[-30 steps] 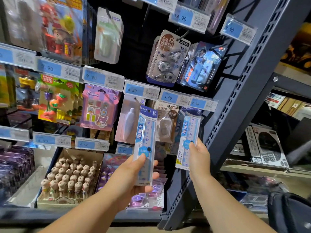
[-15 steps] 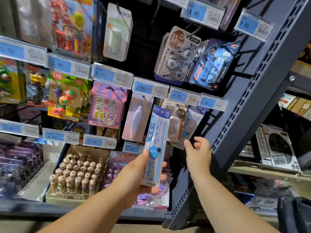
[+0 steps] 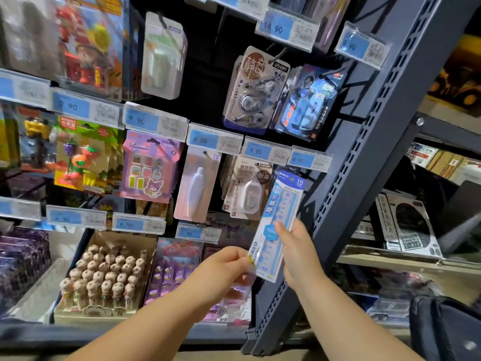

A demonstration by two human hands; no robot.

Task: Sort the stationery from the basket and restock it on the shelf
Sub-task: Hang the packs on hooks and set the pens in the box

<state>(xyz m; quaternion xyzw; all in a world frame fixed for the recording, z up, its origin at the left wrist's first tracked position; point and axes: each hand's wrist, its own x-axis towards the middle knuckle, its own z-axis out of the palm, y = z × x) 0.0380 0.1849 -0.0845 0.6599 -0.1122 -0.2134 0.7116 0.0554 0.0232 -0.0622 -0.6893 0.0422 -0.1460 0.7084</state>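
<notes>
Holding the blue ruler pack (image 3: 283,201) two-handed: right grip (image 3: 299,252) wrapped round its middle, left grip (image 3: 222,267) pinching the lower left edge. Pack tilted, top just under a 4.90 price tag (image 3: 309,160), right edge near the shelf upright (image 3: 369,152).

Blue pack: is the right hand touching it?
Touching. The head view shows the right hand gripping the blue pack, with its thumb lying across the pack's front.
</notes>
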